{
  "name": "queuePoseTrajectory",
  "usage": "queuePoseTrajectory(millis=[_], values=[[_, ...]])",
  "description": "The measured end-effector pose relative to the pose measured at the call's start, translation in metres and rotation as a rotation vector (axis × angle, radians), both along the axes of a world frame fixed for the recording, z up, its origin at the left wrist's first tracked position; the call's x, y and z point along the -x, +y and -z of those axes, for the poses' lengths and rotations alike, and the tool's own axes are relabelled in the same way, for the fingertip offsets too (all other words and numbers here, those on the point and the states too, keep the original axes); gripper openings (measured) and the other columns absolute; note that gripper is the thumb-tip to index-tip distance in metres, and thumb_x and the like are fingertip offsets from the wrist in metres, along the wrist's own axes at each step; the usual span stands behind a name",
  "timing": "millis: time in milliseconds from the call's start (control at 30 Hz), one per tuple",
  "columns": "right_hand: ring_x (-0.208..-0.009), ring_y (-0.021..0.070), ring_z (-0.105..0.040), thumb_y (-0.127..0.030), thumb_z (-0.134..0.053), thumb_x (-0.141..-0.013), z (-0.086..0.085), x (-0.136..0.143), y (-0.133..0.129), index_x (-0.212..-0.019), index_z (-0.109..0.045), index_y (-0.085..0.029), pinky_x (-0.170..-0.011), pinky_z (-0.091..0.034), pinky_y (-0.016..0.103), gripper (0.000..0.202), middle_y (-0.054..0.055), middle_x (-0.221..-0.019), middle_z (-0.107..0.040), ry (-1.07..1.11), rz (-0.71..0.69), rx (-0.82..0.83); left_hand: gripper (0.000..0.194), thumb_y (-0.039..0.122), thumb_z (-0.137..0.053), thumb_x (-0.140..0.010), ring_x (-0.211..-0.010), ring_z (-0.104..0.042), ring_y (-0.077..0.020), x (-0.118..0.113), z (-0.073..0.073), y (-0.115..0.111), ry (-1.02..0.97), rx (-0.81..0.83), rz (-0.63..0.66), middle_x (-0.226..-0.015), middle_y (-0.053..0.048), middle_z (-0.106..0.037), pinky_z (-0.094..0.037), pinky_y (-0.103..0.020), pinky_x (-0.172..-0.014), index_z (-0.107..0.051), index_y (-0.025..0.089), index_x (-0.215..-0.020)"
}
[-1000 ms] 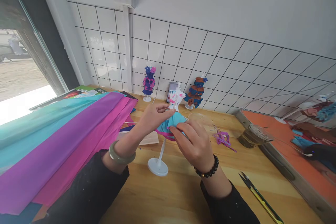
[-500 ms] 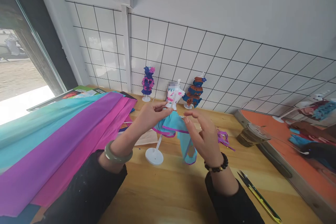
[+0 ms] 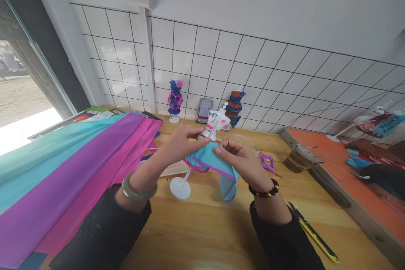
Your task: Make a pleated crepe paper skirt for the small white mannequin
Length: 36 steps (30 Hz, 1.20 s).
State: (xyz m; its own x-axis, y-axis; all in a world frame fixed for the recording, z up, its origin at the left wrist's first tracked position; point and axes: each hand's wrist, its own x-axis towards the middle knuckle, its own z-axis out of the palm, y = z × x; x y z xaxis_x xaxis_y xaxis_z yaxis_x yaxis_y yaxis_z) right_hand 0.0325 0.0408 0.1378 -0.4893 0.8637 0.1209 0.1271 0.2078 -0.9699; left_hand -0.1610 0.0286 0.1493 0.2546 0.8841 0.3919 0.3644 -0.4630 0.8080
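A small white doll mannequin (image 3: 216, 123) with pink and blue marks leans to the right on its stand, whose round white base (image 3: 180, 188) is tipped. My left hand (image 3: 185, 140) pinches the mannequin's waist together with the top edge of a light blue fabric skirt (image 3: 210, 158) trimmed in purple. On the other side, my right hand (image 3: 238, 156) is closed on the skirt's upper edge, thumb in front and fingers curled behind. The loose end of the blue fabric hangs below my right hand.
Folded turquoise, purple and pink cloth (image 3: 104, 168) lies at left. Two dressed mini mannequins (image 3: 175, 99) and a phone (image 3: 205, 110) stand by the wall. At right are purple ribbon scraps (image 3: 267, 162), a lidded cup (image 3: 302, 158), yellow-handled thread snips (image 3: 316, 236) and an orange case (image 3: 332, 152).
My right hand has closed on the skirt's upper edge after being open beside it. The mannequin has tilted farther right, uncovering the phone behind it.
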Motion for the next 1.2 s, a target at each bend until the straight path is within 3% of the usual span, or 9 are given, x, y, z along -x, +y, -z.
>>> queuePoseTrajectory(millis=[200,367,467,700,800,933,1200], values=[[-0.058,0.0098,-0.046,-0.048,-0.063,-0.077,-0.005,0.003,-0.007,-0.071,-0.056,-0.017,-0.05,-0.039,0.022,0.032,-0.001,-0.065,-0.053,-0.109,0.064,-0.162,0.031,0.045,-0.047,-0.084,-0.066,-0.049,-0.0118,0.002,0.002,0.001,0.031,0.045,0.058,-0.071,0.001,-0.057,-0.038,-0.022,-0.058,-0.063,0.018,-0.082],[-0.064,0.0123,-0.053,-0.046,-0.062,-0.078,-0.008,0.001,-0.009,-0.084,-0.064,-0.016,-0.055,-0.043,0.024,0.03,0.002,-0.075,-0.062,-0.173,0.129,-0.219,0.033,0.046,-0.044,-0.087,-0.064,-0.046,-0.0113,0.003,0.003,0.002,0.067,0.015,0.087,-0.071,0.001,-0.052,-0.037,-0.022,-0.057,-0.056,0.018,-0.076],[-0.065,0.013,-0.054,-0.045,-0.061,-0.079,-0.008,0.0,-0.009,-0.082,-0.066,-0.016,-0.055,-0.043,0.024,0.029,0.002,-0.075,-0.064,-0.179,0.138,-0.247,0.034,0.047,-0.041,-0.088,-0.064,-0.043,-0.011,0.003,0.003,0.002,0.071,0.0,0.115,-0.07,0.002,-0.047,-0.036,-0.023,-0.057,-0.053,0.018,-0.076],[-0.063,0.0127,-0.052,-0.045,-0.061,-0.078,-0.01,0.0,-0.01,-0.079,-0.067,-0.016,-0.053,-0.042,0.023,0.029,0.002,-0.073,-0.062,-0.191,0.179,-0.233,0.037,0.048,-0.038,-0.091,-0.068,-0.049,-0.0121,0.0,0.003,0.0,0.022,0.052,0.166,-0.079,-0.001,-0.054,-0.039,-0.022,-0.057,-0.059,0.018,-0.092],[-0.063,0.0129,-0.052,-0.044,-0.062,-0.078,-0.01,0.0,-0.01,-0.079,-0.068,-0.017,-0.054,-0.042,0.023,0.028,0.002,-0.073,-0.062,-0.198,0.194,-0.234,0.038,0.048,-0.038,-0.091,-0.08,-0.056,-0.0152,0.0,0.003,-0.002,-0.033,0.099,0.163,-0.092,-0.003,-0.061,-0.044,-0.024,-0.067,-0.061,0.02,-0.102],[-0.062,0.0127,-0.052,-0.044,-0.061,-0.079,-0.009,0.001,-0.01,-0.08,-0.068,-0.016,-0.053,-0.041,0.023,0.028,0.001,-0.071,-0.062,-0.197,0.213,-0.227,0.038,0.047,-0.047,-0.087,-0.083,-0.058,-0.0167,-0.001,0.006,0.0,-0.086,0.145,0.169,-0.098,-0.003,-0.064,-0.046,-0.025,-0.067,-0.06,0.023,-0.113],[-0.06,0.0126,-0.051,-0.043,-0.056,-0.083,-0.009,0.001,-0.011,-0.079,-0.069,-0.017,-0.051,-0.039,0.024,0.03,0.001,-0.069,-0.062,-0.24,0.207,-0.328,0.045,0.038,-0.054,-0.083,-0.085,-0.056,-0.0158,-0.001,0.017,0.009,-0.073,0.068,0.081,-0.104,-0.005,-0.063,-0.046,-0.025,-0.07,-0.056,0.019,-0.124]])
